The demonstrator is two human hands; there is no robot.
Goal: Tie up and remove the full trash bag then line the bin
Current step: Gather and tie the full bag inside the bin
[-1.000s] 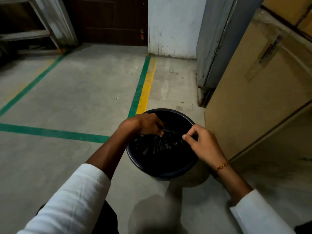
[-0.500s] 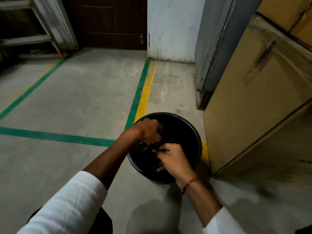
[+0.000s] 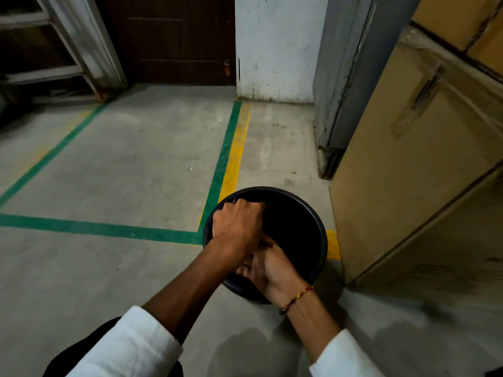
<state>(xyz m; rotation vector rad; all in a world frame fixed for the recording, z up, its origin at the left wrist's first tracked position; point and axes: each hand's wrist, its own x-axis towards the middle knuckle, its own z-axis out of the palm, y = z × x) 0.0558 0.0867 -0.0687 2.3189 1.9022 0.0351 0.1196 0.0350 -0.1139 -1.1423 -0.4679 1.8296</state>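
The bin (image 3: 313, 213) stands on the floor (image 3: 122, 172) beside a cardboard box (image 3: 408, 159). Left hand (image 3: 236, 224) crosses over right hand (image 3: 268, 270), both closed, apparently gripping the black trash bag (image 3: 291, 235) inside.

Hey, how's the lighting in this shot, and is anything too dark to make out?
Head view: dim light; the bin interior reads solid black, so the trash bag is indistinguishable; soft shadows fall on the floor near the sleeves; wide-angle bending tilts the cardboard box.

Open floor (image 3: 122, 172) lies left of and behind the bin (image 3: 322, 240) — free passage there. On the right a cardboard box (image 3: 408, 172) stands near its rim — narrow gap.
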